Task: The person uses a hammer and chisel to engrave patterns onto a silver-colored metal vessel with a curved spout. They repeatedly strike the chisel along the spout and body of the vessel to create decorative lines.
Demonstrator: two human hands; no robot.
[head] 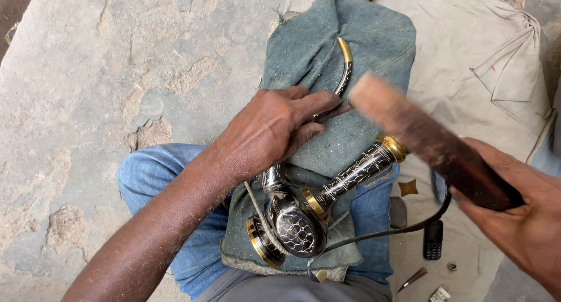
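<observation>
Hard to make out: long reddish-brown wooden block with a pale end (426, 139), motion-blurred, its rear end covered by the right hand (514, 211), which is itself cut off at the frame's right edge. A small dark tool (334, 111) is mostly hidden under the left hand's fingers; only its tip shows.

Item: ornate black-and-silver engraved metal piece with brass-gold bands (310, 211), lying on a grey-green cloth (327, 51) across the person's lap in blue jeans (158, 173). Its bulbous body sits below the left hand (266, 132). One patterned tube runs up and right to a gold cap; a slim curved spout with a gold tip (345, 59) arcs upward beyond the fingers.

Grips: left hand pressed down over the spout's base, fingers closed around the dark tool. Right hand wrapped firmly about the wooden block, which points up-left above the tool.

Nearby on the beige sheet (467, 39): small black mobile phone (433, 239), black cord (397, 229).
</observation>
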